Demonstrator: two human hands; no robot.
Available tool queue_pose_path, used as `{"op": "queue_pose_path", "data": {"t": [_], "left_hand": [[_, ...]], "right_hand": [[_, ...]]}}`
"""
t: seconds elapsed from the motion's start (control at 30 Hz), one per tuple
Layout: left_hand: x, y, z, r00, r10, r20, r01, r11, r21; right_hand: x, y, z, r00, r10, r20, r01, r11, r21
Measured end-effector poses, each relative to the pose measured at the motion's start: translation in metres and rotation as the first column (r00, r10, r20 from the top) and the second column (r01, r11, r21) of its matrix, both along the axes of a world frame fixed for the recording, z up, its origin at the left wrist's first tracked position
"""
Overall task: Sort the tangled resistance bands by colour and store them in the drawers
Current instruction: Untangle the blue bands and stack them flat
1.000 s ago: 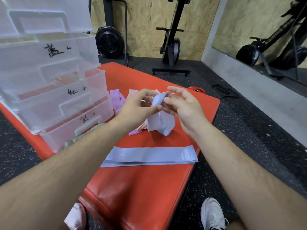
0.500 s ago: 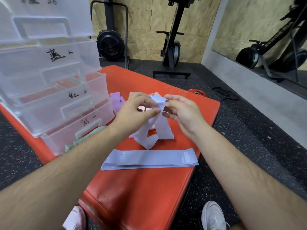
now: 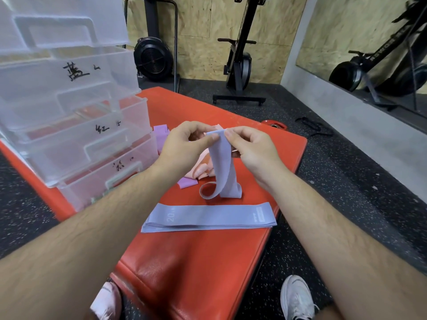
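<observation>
Head view: the left hand (image 3: 184,145) and right hand (image 3: 253,147) are pinching the blue band (image 3: 223,168) at its top; it is hanging straight down between them.

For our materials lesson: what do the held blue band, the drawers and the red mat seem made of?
Held blue band: probably matt woven elastic fabric; it drapes and curls. Drawers: clear glossy plastic, see-through. Red mat: likely vinyl cover; sheen, fine wrinkles.

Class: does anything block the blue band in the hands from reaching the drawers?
Nothing visible does. The left hand and right hand pinch the blue band above the mat; only open air lies between it and the drawers.
</observation>
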State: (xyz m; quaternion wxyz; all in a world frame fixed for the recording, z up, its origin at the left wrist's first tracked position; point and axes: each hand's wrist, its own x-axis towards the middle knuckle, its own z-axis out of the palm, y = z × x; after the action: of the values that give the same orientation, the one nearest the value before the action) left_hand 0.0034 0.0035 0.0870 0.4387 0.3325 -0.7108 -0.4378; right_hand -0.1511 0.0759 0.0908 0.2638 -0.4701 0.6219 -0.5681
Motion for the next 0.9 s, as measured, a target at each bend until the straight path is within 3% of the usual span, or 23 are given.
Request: {"op": "queue_pose_path", "data": {"t": [0.17,0.3,0.37,0.43,0.5,0.57,0.7,0.8,0.9], "left_hand": [[0.003,-0.001,0.003,1.000,-0.008,-0.005,0.008,1.000,0.009],[0.001,-0.002,0.000,0.998,0.051,0.035,-0.051,0.999,-0.003],[-0.001,-0.001,0.000,0.996,0.091,-0.016,-0.087,0.986,0.144],[-0.004,0.000,0.003,0.994,0.006,-0.107,0.031,0.941,0.338],[-0.007,0.000,0.003,0.991,-0.076,-0.109,0.112,0.922,0.370],[-0.004,-0.002,0.000,0.998,-0.045,-0.053,0.059,0.950,0.305],[0.009,-0.010,-0.005,0.989,0.022,0.147,-0.035,0.995,0.088],[0.015,-0.007,-0.003,0.986,0.007,0.166,-0.008,1.000,0.006],[0.017,-0.004,-0.003,0.972,0.052,0.231,-0.029,0.994,-0.103]], "right_hand": [[0.000,0.000,-0.005,0.987,0.072,-0.142,-0.069,0.997,0.026],[0.000,-0.005,-0.013,0.970,0.027,-0.242,-0.032,0.999,-0.015],[0.002,-0.005,-0.012,0.950,-0.052,-0.309,0.018,0.993,-0.114],[0.006,-0.004,-0.010,0.902,-0.095,-0.422,0.004,0.977,-0.212],[0.011,-0.004,-0.013,0.847,-0.051,-0.530,-0.079,0.972,-0.220],[0.014,-0.005,-0.017,0.857,0.037,-0.514,-0.138,0.977,-0.160],[0.014,-0.013,-0.015,0.976,0.071,-0.205,-0.084,0.995,-0.056],[0.013,-0.022,-0.023,0.946,0.238,-0.222,-0.216,0.969,0.118],[0.017,-0.028,-0.034,0.906,0.234,-0.353,-0.171,0.964,0.203]]}}
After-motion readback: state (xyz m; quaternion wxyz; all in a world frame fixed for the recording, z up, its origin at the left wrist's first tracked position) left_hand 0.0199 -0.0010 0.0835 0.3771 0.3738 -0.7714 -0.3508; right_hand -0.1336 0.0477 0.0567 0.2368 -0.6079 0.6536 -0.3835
